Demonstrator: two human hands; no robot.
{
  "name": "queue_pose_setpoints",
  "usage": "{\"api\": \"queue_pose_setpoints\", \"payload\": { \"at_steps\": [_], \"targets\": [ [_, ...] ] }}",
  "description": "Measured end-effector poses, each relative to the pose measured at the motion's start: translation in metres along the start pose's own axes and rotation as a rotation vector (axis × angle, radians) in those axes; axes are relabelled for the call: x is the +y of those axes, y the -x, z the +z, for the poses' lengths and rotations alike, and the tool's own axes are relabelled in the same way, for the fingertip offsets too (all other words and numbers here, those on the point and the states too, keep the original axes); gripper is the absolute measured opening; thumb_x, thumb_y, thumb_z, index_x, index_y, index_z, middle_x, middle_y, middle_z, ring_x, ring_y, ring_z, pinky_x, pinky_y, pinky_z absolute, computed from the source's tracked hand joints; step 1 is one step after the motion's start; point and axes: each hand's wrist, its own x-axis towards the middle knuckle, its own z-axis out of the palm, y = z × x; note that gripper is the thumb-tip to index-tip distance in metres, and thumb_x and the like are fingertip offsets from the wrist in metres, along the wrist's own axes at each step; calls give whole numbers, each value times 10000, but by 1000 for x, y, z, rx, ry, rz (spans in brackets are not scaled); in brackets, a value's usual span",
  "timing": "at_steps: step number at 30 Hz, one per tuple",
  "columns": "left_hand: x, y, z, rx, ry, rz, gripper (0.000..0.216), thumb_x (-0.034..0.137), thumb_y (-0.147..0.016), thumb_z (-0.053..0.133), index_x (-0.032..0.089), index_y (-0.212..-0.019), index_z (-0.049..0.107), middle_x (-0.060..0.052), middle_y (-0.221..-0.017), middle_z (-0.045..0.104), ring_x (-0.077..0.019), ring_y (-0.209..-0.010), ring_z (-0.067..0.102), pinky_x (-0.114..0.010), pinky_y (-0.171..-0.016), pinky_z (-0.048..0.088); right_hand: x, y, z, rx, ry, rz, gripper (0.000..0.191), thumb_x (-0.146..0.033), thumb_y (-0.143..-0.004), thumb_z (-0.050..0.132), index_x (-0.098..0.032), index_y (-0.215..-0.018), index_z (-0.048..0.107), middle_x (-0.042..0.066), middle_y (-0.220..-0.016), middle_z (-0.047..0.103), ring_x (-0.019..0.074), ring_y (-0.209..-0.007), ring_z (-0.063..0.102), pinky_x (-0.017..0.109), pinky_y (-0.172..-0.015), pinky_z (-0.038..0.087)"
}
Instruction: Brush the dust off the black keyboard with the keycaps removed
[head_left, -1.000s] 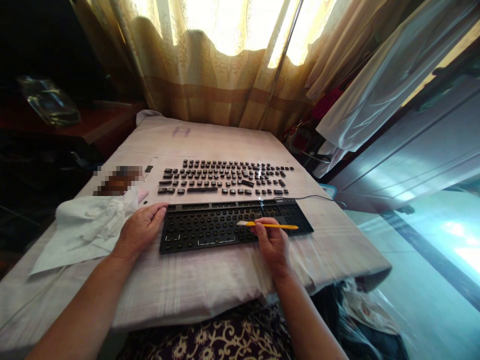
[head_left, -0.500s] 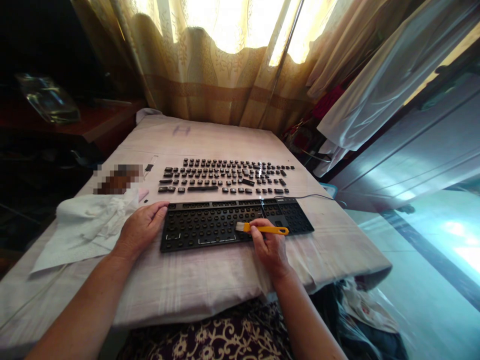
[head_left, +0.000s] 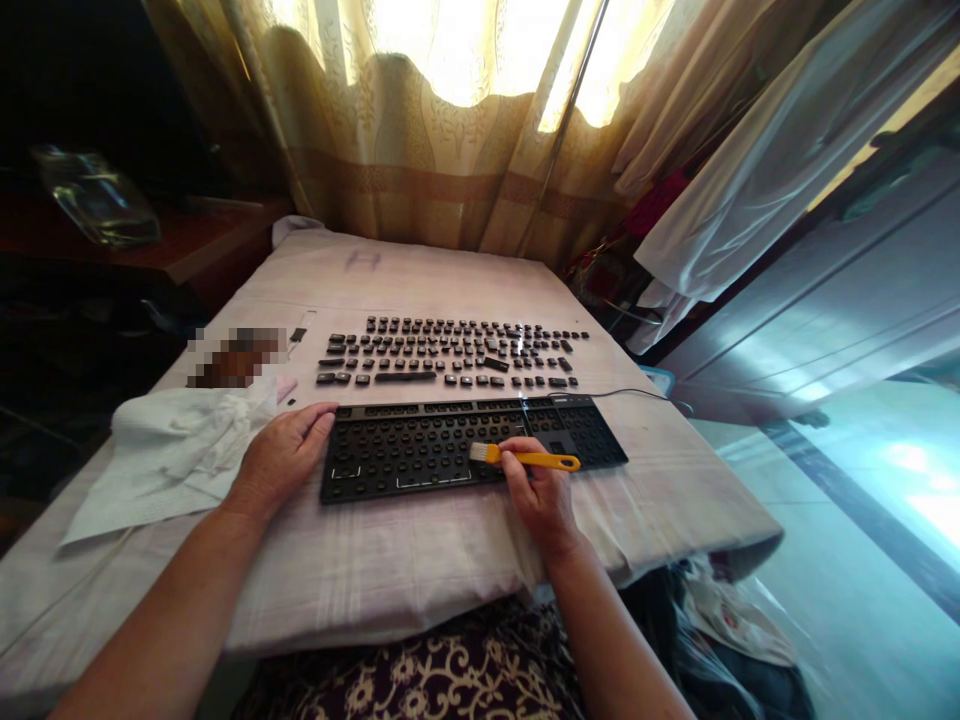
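Note:
A black keyboard (head_left: pixel 390 465) with its keycaps off lies flat on the table, bare switch posts showing. My left hand (head_left: pixel 281 455) holds it by the left edge, thumb and fingers at the upper left corner. In my right hand (head_left: pixel 534 490) is a small brush (head_left: pixel 544 461) with a yellow handle, pinched between thumb and fingers. Its pale bristles touch the middle of the keyboard, pointing left. Behind the keyboard the loose black keycaps (head_left: pixel 405 377) are laid out in rows, among them a long space bar.
White tissue (head_left: pixel 172 450) lies crumpled left of my left hand. Beyond it are a pixelated patch (head_left: pixel 238 358) and a small dark-and-clear object (head_left: pixel 298 334). The keyboard's cable (head_left: pixel 630 391) runs off right. Curtains (head_left: pixel 420 150) hang behind the cloth-covered table (head_left: pixel 450 275); a glass jar (head_left: pixel 97 200) stands left.
The brush in my right hand has shifted very slightly over the keyboard. My left hand stays at the keyboard's left edge.

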Motion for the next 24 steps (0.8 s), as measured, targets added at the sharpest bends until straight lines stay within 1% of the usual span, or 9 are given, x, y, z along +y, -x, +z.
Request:
{"api": "queue_pose_setpoints", "payload": {
  "at_steps": [4, 7, 11, 18, 24],
  "targets": [
    [2, 0, -1, 2, -6, -2, 516, 479, -932, 347, 240, -1160, 744, -45, -1141, 782, -260, -1092, 710, -349, -968, 553, 2, 0, 0, 30, 31, 19, 161, -270, -930, 524, -222, -888, 671, 32, -761, 754, 195, -659, 735, 297, -657, 589],
    [3, 0, -1, 13, 1, -1, 515, 480, -925, 353, 239, -1147, 749, -47, -1136, 785, -266, -1077, 715, -357, -959, 559, 1, 0, 0, 5, 60, 8, 170, -264, -926, 521, -222, -869, 676, 40, -766, 762, 205, -673, 738, 313, -682, 595],
    [2, 0, -1, 24, 19, 11, 472, 470, -919, 383, 259, -1124, 753, -33, -1129, 790, -262, -1057, 717, -360, -946, 564, -1, 0, 1, -30, 66, 1, 185, -264, -919, 512, -226, -851, 681, 44, -771, 765, 207, -679, 741, 309, -660, 594],
    [3, 0, -2, -2, 17, -1, 505, 484, -921, 360, 243, -1139, 747, -41, -1147, 786, -262, -1069, 714, -354, -959, 556, -3, -1, 1, -41, 7, -35, 161, -227, -913, 527, -220, -850, 674, 35, -746, 749, 197, -649, 731, 305, -662, 596],
    [3, 1, 0, 13, 17, 1, 496, 473, -925, 361, 243, -1140, 744, -41, -1133, 788, -260, -1071, 713, -355, -958, 555, -3, 0, 0, -17, -68, 10, 130, -233, -924, 545, -213, -889, 669, 35, -775, 747, 192, -659, 735, 297, -645, 598]
  ]
}}
